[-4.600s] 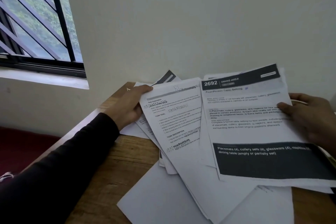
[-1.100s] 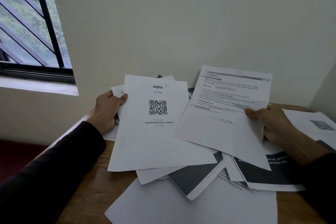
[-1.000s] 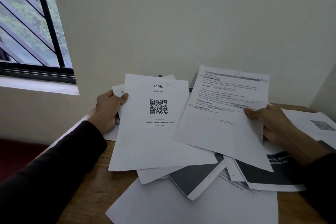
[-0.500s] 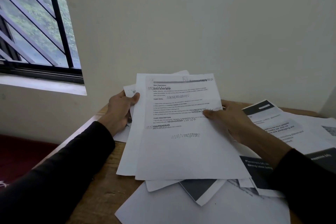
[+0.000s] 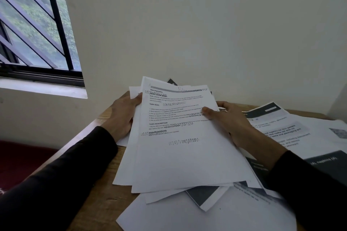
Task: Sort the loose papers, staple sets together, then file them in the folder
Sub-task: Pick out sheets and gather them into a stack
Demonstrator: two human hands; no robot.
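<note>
I hold a small stack of white printed papers (image 5: 180,152) above the wooden table. Its top sheet carries text headed "Desk Organization". My left hand (image 5: 124,116) grips the stack's left edge, thumb on top. My right hand (image 5: 229,124) pinches the top sheet at its right edge, thumb pressed on the text. Under the stack lie more loose sheets, one with a dark block (image 5: 206,197) and a large blank one (image 5: 187,215). No stapler or folder is in view.
To the right, printed sheets with dark header bands (image 5: 277,125) lie spread over the wooden table (image 5: 93,193). A cream wall stands right behind the table. A barred window (image 5: 33,24) and its sill are at the upper left. The table's left edge drops to a dark red surface (image 5: 16,163).
My right hand has brought the text sheet leftward from beside the QR-code page and laid it on top of that page. The two now form one stack held by both hands.
</note>
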